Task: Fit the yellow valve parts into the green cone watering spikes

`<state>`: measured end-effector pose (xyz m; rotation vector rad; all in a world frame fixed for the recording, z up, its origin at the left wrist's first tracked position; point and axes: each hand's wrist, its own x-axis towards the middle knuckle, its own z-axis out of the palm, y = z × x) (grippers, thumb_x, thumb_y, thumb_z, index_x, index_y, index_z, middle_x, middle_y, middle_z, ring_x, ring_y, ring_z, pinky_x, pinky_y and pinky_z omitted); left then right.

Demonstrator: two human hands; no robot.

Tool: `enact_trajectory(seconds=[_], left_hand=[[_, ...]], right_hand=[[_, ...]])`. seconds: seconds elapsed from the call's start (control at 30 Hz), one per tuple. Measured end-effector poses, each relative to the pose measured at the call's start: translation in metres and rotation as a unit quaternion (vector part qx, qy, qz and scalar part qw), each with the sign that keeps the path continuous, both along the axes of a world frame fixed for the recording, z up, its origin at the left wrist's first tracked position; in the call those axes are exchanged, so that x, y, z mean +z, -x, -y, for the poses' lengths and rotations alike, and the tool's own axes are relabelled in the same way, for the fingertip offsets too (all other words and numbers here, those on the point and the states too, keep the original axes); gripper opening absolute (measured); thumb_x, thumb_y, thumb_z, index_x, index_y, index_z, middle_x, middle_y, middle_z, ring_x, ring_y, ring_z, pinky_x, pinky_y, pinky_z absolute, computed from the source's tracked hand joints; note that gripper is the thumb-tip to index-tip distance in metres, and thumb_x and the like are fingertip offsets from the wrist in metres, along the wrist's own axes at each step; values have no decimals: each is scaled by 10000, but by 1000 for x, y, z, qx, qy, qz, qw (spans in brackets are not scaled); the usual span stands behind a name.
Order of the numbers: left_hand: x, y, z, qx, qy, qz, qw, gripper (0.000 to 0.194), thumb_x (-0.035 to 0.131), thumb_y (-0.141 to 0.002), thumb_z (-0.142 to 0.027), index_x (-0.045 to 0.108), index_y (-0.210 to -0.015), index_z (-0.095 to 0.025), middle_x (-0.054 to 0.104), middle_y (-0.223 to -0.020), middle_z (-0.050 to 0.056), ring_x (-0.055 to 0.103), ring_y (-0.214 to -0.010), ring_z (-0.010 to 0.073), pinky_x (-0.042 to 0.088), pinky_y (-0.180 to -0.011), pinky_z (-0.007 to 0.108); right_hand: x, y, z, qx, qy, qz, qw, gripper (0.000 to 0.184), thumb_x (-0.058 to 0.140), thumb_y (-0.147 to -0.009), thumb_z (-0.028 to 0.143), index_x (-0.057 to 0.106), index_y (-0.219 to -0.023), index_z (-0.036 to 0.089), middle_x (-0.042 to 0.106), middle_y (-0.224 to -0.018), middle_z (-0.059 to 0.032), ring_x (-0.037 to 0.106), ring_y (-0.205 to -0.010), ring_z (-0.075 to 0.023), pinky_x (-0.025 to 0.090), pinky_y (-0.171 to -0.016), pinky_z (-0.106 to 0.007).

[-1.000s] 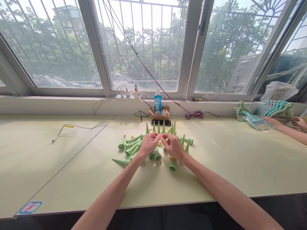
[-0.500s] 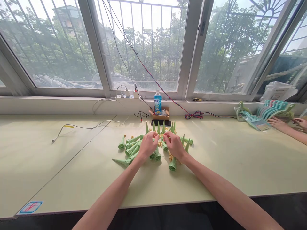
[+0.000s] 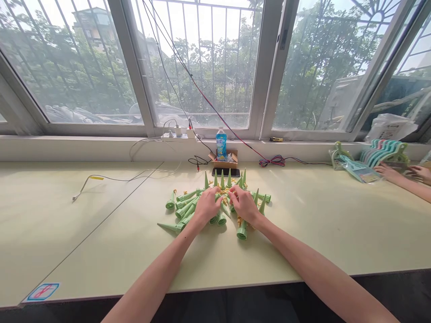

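Many green plastic watering spikes (image 3: 183, 211) with small yellow valve pieces (image 3: 239, 220) lie across the middle of the table. Several spikes (image 3: 222, 180) stand point up in a row at the back of the pile. My left hand (image 3: 208, 206) is closed above the pile, and a green spike (image 3: 225, 210) slants down to the right from under its fingertips. Beside it, my right hand (image 3: 244, 204) has its fingers curled and pinched close to yellow pieces; what they hold is hidden. One spike (image 3: 241, 232) lies below my right wrist, its hollow end facing me.
Behind the pile are a phone (image 3: 226, 172), a small cardboard box (image 3: 225, 164) and a blue bottle (image 3: 221, 144). Cables (image 3: 272, 160) run along the wall; a thin lead (image 3: 111, 178) lies left. At far right, another person's hand (image 3: 390, 172) touches teal-handled items (image 3: 384, 152).
A green spike's slanted tip now shows between my hands, below my left fingertips. My right hand's fingertips have shifted slightly. Both arms stay nearly where they were.
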<state>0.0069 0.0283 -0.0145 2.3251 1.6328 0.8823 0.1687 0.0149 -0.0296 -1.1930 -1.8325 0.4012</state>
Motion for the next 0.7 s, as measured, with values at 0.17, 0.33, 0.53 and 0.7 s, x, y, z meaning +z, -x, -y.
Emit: enact_trajectory(seconds=[0.17,0.33,0.53,0.7], left_hand=[[-6,1,-4,-7,4,-6,1000,183,540,-878,-235,634,-1025,-181,689,-1075,112,629,-1041,263,487,-868,367],[-4,1,-4,-6,18,8,1000,188,527,-860,-182,642,-1008,-183,692,-1030,103,638,-987,245,484,-853,352],[6,-2,1,-9,19,59,998,208,508,-834,-150,637,-993,-187,695,-971,87,646,-903,227,490,-787,329],[7,-3,1,-18,36,99,994,206,498,-835,-184,620,-1001,-186,671,-898,60,598,-656,156,465,-644,279]], right_hand=[[-1,1,0,0,3,-2,1000,169,414,-969,299,532,-893,206,627,-601,19,526,-494,-137,349,-525,-235],[-2,0,-1,6,5,-5,1000,177,409,-970,307,531,-888,208,618,-590,23,516,-479,-135,349,-512,-236],[-3,1,-1,14,9,-16,1000,185,404,-971,328,527,-901,209,616,-589,22,522,-471,-136,358,-501,-236],[-3,0,-1,13,6,-32,999,180,405,-969,330,524,-908,209,606,-594,24,514,-467,-136,359,-491,-238]])
